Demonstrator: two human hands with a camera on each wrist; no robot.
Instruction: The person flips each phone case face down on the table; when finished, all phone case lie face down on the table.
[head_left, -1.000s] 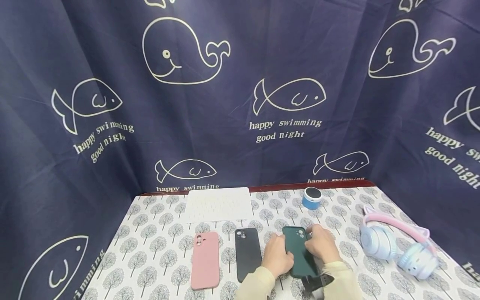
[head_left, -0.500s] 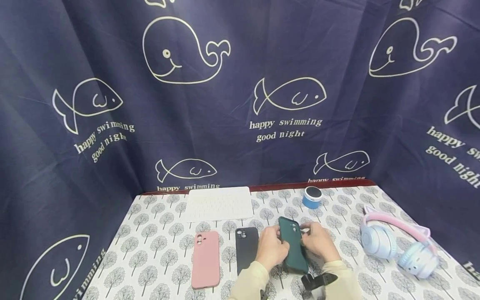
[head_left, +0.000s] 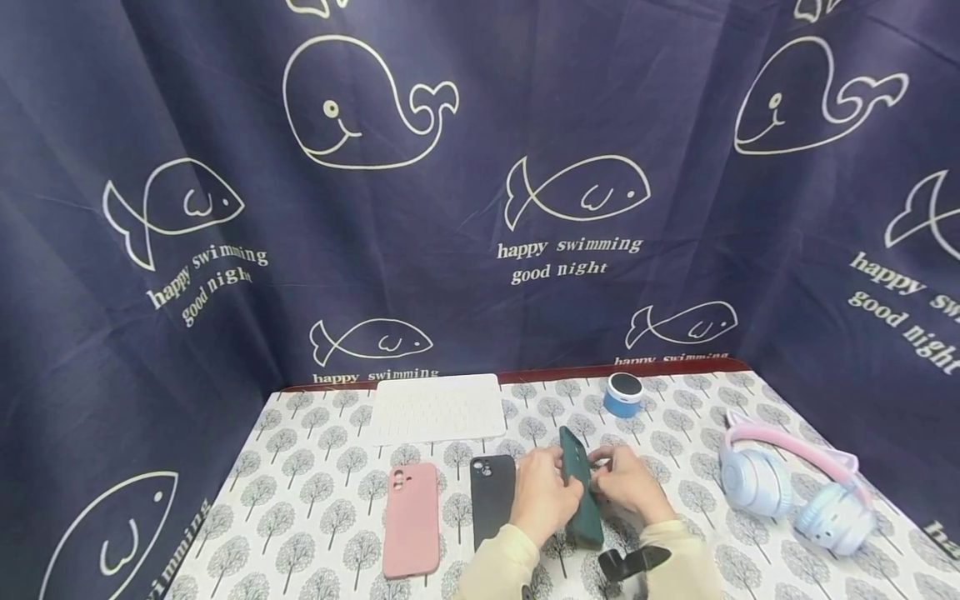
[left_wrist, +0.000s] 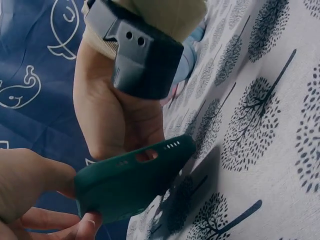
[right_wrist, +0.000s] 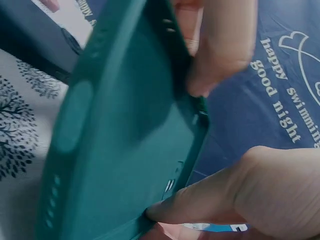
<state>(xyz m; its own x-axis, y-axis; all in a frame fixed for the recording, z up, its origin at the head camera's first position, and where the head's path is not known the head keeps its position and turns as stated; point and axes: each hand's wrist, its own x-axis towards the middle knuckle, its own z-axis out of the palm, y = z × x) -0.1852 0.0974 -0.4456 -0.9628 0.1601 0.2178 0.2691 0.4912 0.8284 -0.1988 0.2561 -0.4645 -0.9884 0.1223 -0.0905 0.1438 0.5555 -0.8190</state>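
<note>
A dark green phone case (head_left: 579, 500) stands tilted on its long side between both hands, at the right of the tabletop in the head view. My left hand (head_left: 542, 496) grips its left side, with the thumb on the back. From the right, my right hand (head_left: 628, 483) pinches its edge. The right wrist view shows the hollow inside of the case (right_wrist: 145, 135), with fingertips at its rim. In the left wrist view, an end wall of the case (left_wrist: 132, 172) shows slots and an opening. A black phone case (head_left: 491, 500) lies beside my left hand, partly covered.
A pink phone case (head_left: 411, 521) lies at the left of the black one. Behind them is a white keyboard (head_left: 438, 408). A blue round speaker (head_left: 623, 396) stands at the back right. Cat-ear headphones (head_left: 795, 483) lie at the far right. A dark blue curtain (head_left: 465, 275) surrounds the table.
The green case has gone from lying nearly flat, back upward, to tilted up on its side. It has shifted slightly left and away, and both hands moved with it.
</note>
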